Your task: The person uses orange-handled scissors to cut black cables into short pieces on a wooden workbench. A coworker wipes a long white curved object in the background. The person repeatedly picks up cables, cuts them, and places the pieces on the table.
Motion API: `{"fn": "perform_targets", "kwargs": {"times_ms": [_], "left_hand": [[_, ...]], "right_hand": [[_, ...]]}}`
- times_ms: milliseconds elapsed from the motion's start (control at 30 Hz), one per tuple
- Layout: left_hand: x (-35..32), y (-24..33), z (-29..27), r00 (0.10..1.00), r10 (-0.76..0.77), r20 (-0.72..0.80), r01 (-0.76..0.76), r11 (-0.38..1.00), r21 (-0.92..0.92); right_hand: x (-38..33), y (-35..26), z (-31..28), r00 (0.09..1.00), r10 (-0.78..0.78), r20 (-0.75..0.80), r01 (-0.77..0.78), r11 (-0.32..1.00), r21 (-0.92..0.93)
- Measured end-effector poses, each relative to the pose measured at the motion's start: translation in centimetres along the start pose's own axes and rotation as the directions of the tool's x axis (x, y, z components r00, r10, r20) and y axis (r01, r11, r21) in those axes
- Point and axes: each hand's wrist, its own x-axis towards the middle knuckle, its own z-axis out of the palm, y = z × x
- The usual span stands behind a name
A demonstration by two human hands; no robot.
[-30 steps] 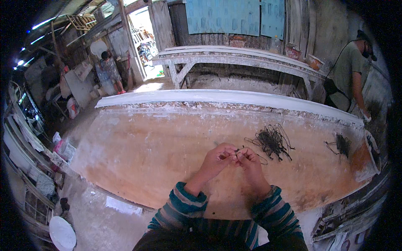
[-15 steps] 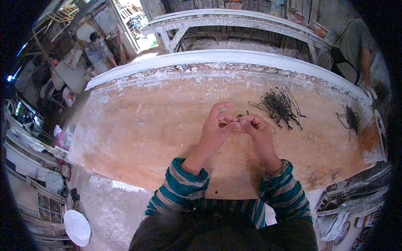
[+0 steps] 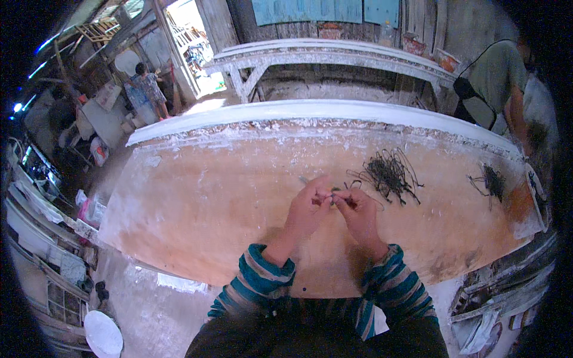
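My left hand and my right hand meet above the wooden tabletop, thumbs and fingers pinched together. Between the fingertips is a small dark bit of black cord, mostly hidden by the fingers. Just beyond and to the right of my right hand lies a tangled pile of black cords, some of them looped or knotted at the ends. A smaller bunch of black cords sits farther right on the same board.
A wooden tabletop with a white-crusted far edge spans the view. A plaster-smeared container stands at its right end. Behind is a whitened bench. One person is at the far right, another near the doorway.
The view has tilted upward, so the table sits lower in the picture. My hands stay together at the cord, and my left fingers, raised and spread before, are now lower and more curled.
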Motion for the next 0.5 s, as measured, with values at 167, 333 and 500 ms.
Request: {"fn": "perform_targets", "kwargs": {"times_ms": [167, 333, 500], "left_hand": [[-0.1, 0.8, -0.1, 0.999, 0.033, -0.029, -0.032, 0.999, 0.041], [-0.1, 2.0, -0.2, 0.999, -0.005, -0.032, 0.004, 1.0, -0.03], [0.0, 1.0, -0.4, 0.999, -0.036, -0.026, 0.032, 0.99, -0.135]], "right_hand": [[0.0, -0.4, 0.0, 0.99, -0.138, -0.004, 0.134, 0.967, -0.217], [0.3, 0.4, 0.2, 0.999, -0.041, 0.036, 0.044, 0.996, -0.077], [0.3, 0.3, 0.0, 0.987, 0.002, 0.159, -0.013, 0.997, 0.07]]}}
